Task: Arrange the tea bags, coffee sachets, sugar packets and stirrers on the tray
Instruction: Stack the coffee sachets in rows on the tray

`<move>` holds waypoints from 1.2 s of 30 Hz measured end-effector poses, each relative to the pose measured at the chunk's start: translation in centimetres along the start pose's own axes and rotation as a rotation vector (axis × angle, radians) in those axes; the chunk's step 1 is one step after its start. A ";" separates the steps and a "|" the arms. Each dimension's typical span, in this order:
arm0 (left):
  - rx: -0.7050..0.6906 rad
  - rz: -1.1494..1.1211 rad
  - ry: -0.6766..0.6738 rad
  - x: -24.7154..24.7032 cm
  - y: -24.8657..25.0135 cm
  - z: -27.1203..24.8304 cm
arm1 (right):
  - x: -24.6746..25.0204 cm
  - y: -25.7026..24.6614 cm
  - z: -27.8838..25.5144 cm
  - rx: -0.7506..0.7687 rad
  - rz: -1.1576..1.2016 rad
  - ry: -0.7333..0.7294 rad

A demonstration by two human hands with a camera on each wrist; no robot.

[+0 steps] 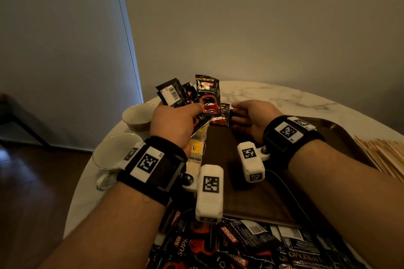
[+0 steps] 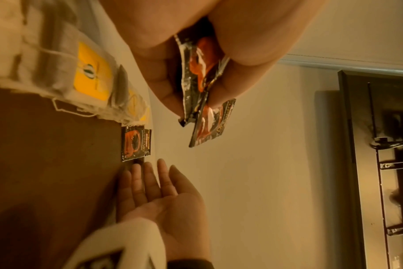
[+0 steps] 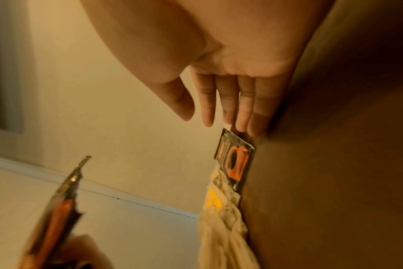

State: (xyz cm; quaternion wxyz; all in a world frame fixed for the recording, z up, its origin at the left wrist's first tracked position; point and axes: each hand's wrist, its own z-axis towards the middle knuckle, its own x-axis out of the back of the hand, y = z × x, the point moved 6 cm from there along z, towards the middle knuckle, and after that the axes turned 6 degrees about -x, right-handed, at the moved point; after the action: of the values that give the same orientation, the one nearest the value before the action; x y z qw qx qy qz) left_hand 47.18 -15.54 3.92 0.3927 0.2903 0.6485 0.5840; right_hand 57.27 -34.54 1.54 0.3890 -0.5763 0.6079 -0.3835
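Note:
My left hand [image 1: 175, 122] grips a fan of several black and red coffee sachets [image 1: 207, 95] above the far left corner of the brown tray [image 1: 251, 199]; the left wrist view shows the sachets [image 2: 196, 76] pinched between thumb and fingers. One coffee sachet [image 1: 220, 117] lies flat at the tray's far edge. My right hand [image 1: 247, 116] is open, its straight fingers [image 3: 249, 112] just beside that lying sachet [image 3: 237, 160]. A row of tea bags [image 1: 196, 148] with yellow tags lines the tray's left side.
Two white cups [image 1: 115, 153] [image 1: 138, 116] stand on the round marble table [image 1: 306, 98] left of the tray. A pile of wooden stirrers [image 1: 382, 155] lies at the right. Many loose coffee sachets [image 1: 240, 244] are heaped at the near edge.

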 end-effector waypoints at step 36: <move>0.008 0.016 -0.097 -1.1 -0.3 -0.9 | 0.1 -1.4 -6.1 0.206 -0.080 -0.304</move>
State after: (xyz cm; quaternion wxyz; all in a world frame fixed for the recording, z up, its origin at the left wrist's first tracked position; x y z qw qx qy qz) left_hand 47.03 -16.98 3.85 0.4179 0.3249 0.6287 0.5697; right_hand 52.24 -34.58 5.30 0.5178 -0.6084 0.4763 -0.3672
